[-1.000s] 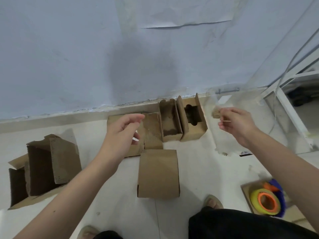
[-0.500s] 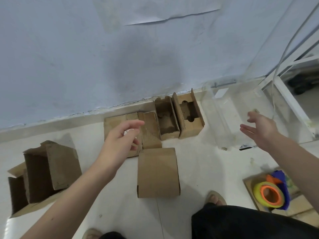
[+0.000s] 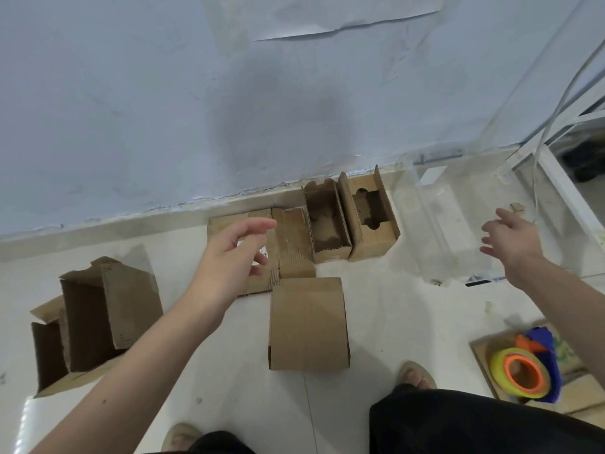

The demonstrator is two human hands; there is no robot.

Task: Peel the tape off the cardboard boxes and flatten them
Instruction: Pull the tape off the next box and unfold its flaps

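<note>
Two hands, left (image 3: 234, 253) and right (image 3: 509, 235), grip slack and seemingly empty above cardboard boxes (image 3: 309, 322).

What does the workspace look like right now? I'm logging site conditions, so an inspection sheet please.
Surface: pale floor, dusty, a few specks.
Job's things: closed cardboard box in the middle; flattened cardboard behind it; two open boxes by the wall; opened boxes at left.
Clutter: yellow tape roll with orange core on cardboard at right; clear plastic bin.
Hands: left hand empty above the flattened cardboard; right hand empty, fingers spread, at the bin.
Cables: white cable at right.
Surroundings: blue-grey wall, peeling sheet on it.
</note>
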